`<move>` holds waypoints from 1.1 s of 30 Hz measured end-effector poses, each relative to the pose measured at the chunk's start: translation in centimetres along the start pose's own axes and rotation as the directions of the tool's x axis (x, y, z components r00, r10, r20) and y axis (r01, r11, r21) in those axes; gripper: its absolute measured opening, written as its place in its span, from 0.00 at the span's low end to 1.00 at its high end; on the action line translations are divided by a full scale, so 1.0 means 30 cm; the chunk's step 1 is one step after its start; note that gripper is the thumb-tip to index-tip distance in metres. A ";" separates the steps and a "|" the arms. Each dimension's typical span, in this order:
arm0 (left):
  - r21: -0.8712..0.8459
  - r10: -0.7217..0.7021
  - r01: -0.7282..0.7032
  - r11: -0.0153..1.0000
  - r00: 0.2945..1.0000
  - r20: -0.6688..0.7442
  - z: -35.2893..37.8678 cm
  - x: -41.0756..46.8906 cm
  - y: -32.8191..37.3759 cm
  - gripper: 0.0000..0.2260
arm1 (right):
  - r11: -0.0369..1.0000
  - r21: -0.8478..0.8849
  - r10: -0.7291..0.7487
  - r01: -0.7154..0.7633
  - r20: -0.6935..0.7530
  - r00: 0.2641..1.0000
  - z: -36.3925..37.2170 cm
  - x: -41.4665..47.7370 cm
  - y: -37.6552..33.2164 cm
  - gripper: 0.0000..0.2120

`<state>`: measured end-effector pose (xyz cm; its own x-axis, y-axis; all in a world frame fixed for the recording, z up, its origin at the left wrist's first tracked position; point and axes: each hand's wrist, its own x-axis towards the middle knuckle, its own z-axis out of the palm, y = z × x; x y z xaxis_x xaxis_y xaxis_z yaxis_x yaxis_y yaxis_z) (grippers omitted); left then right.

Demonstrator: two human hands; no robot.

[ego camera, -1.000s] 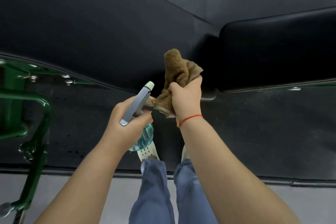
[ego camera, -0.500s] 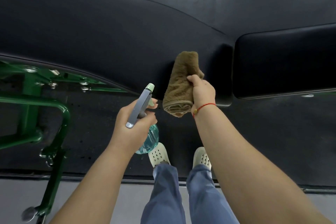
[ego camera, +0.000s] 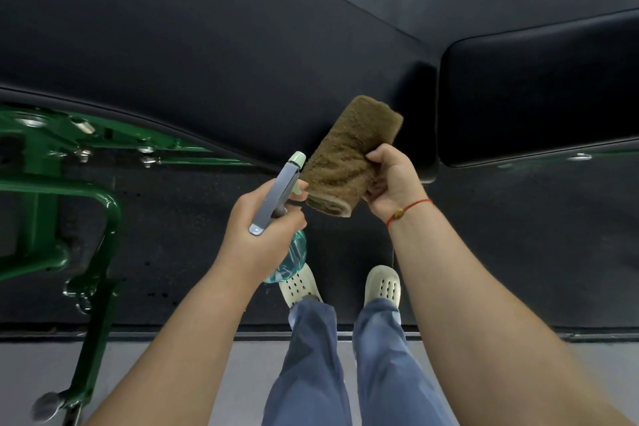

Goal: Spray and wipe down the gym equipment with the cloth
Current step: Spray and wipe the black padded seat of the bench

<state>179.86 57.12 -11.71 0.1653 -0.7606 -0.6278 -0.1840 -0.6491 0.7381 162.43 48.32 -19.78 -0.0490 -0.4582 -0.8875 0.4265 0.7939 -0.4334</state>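
Our left hand (ego camera: pixel 257 235) fingers curled round spray bottle (ego camera: pixel 280 204); right hand (ego camera: pixel 394 183) pinches folded brown cloth (ego camera: pixel 349 156) over black pad (ego camera: pixel 207 55) edge.

No text, label, brand, number or sign can be read anywhere here.

Folded brn cloth (ego camera: pixel 349 156) just by spray btl (ego camera: pixel 276 197).
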 end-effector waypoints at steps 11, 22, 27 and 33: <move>0.049 -0.039 0.033 0.998 0.991 0.128 0.134 0.047 -0.097 0.14 | 0.927 0.322 -0.004 0.192 -0.503 0.864 -0.400 0.121 0.103 0.10; 0.110 0.001 -0.019 0.994 0.986 0.164 0.076 0.097 -0.155 0.15 | 0.941 0.288 -0.009 0.180 -0.508 0.861 -0.301 0.286 0.106 0.11; 0.068 0.010 -0.019 0.998 0.992 0.126 0.043 0.106 -0.163 0.15 | 0.966 0.228 0.022 0.122 -0.543 0.840 -0.258 0.290 0.147 0.29; 0.018 0.060 -0.061 0.998 0.995 0.075 -0.013 0.088 -0.176 0.17 | 0.932 0.354 0.091 0.072 -0.422 0.902 -0.030 0.173 0.214 0.12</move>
<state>181.65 58.54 -17.18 0.0804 -0.7965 -0.5993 -0.2112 -0.6012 0.7707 164.11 51.40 -27.32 -0.3865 -0.1725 -0.9060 0.7139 0.5660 -0.4123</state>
